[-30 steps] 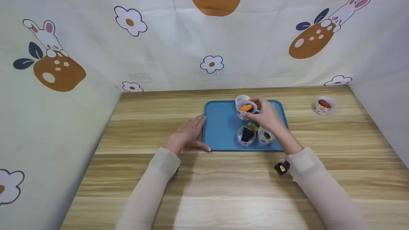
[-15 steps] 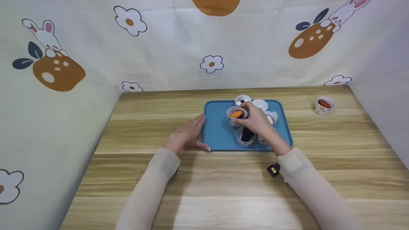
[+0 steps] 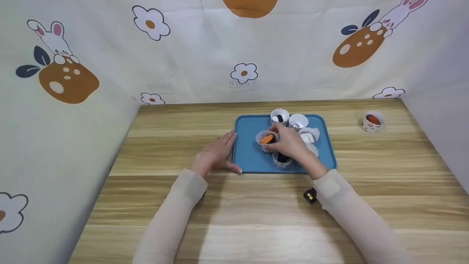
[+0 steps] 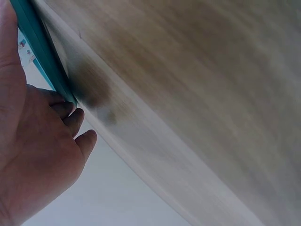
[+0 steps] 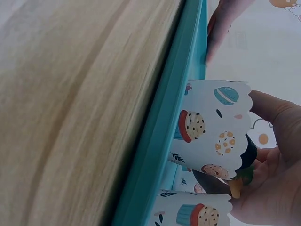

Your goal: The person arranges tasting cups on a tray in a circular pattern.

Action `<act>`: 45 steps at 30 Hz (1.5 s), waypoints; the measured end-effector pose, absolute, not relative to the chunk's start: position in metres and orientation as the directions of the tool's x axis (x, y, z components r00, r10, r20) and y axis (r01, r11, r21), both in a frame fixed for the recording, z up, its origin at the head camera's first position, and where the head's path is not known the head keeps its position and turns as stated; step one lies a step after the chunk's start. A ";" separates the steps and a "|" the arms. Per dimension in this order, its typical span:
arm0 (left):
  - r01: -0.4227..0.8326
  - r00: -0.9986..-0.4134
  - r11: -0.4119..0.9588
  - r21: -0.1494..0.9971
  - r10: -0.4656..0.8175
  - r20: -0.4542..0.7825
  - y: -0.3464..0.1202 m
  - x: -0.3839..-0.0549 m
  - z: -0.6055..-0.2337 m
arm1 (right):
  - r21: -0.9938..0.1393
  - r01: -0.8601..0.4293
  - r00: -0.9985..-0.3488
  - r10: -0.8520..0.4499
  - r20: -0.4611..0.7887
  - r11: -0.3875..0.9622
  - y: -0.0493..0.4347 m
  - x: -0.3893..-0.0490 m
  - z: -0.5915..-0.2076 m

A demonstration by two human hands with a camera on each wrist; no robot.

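Note:
My right hand [image 3: 291,143] pinches a patterned paper baking cup [image 3: 263,146] by its right side. Inside the cup lies an orange-topped, dark-wrapped sushi piece [image 3: 267,139]. Whether the cup's base touches the blue tray [image 3: 245,146] cannot be told. My left hand [image 3: 216,152] lies at the tray's left edge, fingers extended and thumb at the near corner; the left wrist view also shows this hand [image 4: 42,141] against the tray rim. Just below my right hand stands another cup [image 3: 281,163] with a dark piece in it, its printed side [image 5: 214,127] close up in the right wrist view.
Behind on the tray are a cup [image 3: 280,116] with a white, dark-banded piece, a cup [image 3: 298,121] and a cup with a white piece [image 3: 307,138]. A cup [image 3: 372,123] with a red-orange piece stands alone on the wooden table [image 3: 395,165], off to the right.
My right hand has carried the cup with the orange-topped sushi piece left and toward me, away from the cups at the back. My left hand has stayed at the tray's edge.

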State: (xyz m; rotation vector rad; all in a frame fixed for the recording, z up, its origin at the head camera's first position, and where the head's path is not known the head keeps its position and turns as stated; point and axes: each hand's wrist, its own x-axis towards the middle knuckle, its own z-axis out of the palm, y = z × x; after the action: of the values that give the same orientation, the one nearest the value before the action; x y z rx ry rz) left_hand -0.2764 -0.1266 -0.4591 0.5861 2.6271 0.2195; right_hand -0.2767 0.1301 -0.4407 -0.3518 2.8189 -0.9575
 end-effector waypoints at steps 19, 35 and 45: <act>0.372 -0.812 0.892 0.256 0.447 -0.375 -0.127 -0.275 -0.457 | -0.602 -0.197 -0.929 -0.343 -0.137 0.774 0.140 -0.281 -0.430; 0.401 -0.808 0.890 0.219 0.456 -0.373 -0.127 -0.276 -0.456 | -0.692 -0.169 -0.944 -0.317 -0.090 0.702 0.170 -0.288 -0.415; 0.388 -0.811 0.897 0.211 0.441 -0.385 -0.126 -0.276 -0.457 | -0.709 -0.126 -0.964 -0.255 -0.078 0.694 0.196 -0.290 -0.406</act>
State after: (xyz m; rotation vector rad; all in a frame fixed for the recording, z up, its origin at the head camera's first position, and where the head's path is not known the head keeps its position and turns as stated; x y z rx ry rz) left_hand -0.2759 -0.1260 -0.4565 0.6049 2.6303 0.1702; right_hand -0.2903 0.1957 -0.4057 -0.3095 2.7318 -1.1249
